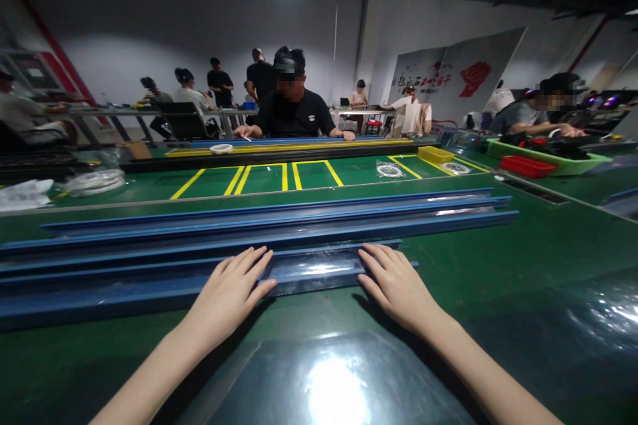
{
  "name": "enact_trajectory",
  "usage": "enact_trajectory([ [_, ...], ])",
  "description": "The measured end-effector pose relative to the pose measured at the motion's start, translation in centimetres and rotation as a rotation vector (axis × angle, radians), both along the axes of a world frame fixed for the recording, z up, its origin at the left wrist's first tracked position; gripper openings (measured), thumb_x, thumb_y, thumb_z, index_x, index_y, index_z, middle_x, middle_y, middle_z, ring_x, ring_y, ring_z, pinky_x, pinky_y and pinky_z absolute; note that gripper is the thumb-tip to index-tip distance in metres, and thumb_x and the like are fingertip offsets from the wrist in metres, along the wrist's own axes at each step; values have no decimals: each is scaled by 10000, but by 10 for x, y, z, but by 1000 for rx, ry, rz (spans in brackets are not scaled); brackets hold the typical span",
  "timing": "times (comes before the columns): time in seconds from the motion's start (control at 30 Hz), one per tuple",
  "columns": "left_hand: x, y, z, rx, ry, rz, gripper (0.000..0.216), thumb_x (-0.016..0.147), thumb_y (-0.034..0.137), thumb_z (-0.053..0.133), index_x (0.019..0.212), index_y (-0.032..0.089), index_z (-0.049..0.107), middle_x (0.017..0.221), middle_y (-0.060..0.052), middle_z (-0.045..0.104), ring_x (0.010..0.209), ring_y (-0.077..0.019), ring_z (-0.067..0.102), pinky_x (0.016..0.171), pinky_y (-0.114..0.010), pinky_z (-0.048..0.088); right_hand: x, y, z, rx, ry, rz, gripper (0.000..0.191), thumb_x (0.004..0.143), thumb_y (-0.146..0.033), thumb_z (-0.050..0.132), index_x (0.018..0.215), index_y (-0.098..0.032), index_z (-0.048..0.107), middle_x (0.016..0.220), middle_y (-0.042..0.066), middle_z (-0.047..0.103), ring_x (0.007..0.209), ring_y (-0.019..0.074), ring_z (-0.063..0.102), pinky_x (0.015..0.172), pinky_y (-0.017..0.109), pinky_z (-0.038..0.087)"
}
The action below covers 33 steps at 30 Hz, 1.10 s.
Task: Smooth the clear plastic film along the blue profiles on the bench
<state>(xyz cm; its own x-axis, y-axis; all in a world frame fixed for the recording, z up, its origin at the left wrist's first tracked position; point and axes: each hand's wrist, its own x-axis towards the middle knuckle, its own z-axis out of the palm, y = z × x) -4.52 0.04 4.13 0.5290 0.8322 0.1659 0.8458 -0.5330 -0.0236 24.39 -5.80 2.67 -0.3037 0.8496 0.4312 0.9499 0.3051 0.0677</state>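
Note:
Several long blue channel strips lie side by side across the green table. My left hand rests on the nearest blue channel strip, fingers stretched out and a little apart, thumb along its front edge. At the right end of that same strip, my right hand lies over it with fingers spread. Between my hands a shiny stretch of the strip shows, glossy like clear film. Behind it, another blue channel strip reaches further right than the nearest one.
A glossy clear sheet covers the table in front of me. Beyond the strips are yellow tape marks, coiled white rings, a yellow tray, a red tray and a green basin. A person sits opposite.

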Motion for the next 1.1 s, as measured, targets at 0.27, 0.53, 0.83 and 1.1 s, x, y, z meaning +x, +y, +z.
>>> enact_trajectory([
  [0.27, -24, 12, 2, -106, 54, 92, 488, 830, 453, 333, 1286, 278, 327, 1329, -22, 379, 1217, -205, 329, 946, -380, 324, -1, -1, 3, -3, 0, 7, 392, 866, -341, 341, 1160, -137, 503, 1197, 114, 505, 1090, 236, 415, 883, 386, 339],
  [0.53, -49, 26, -2, -125, 23, 121, 477, 792, 380, 413, 1244, 227, 409, 1276, -80, 438, 1152, -234, 417, 906, -381, 379, 2, 0, -1, 14, 5, 3, 394, 868, -351, 328, 1151, -150, 514, 1173, 124, 519, 1084, 240, 427, 869, 400, 360],
  [0.83, -14, 0, 5, -18, -135, -88, 346, 832, 372, 378, 1126, 253, 518, 1205, -40, 502, 1121, -218, 439, 916, -393, 380, 19, 5, 10, 21, 165, -38, 340, 856, -356, 337, 1071, -214, 560, 1110, 74, 566, 1030, 228, 484, 831, 371, 398],
  [1.1, 37, -23, 11, -34, -125, -262, 359, 838, 332, 395, 1178, 233, 451, 1199, -48, 490, 1130, -196, 409, 932, -368, 363, 76, 14, 32, -19, 560, -310, 281, 813, -385, 369, 820, -208, 588, 790, 30, 643, 729, 170, 577, 656, 267, 405],
])
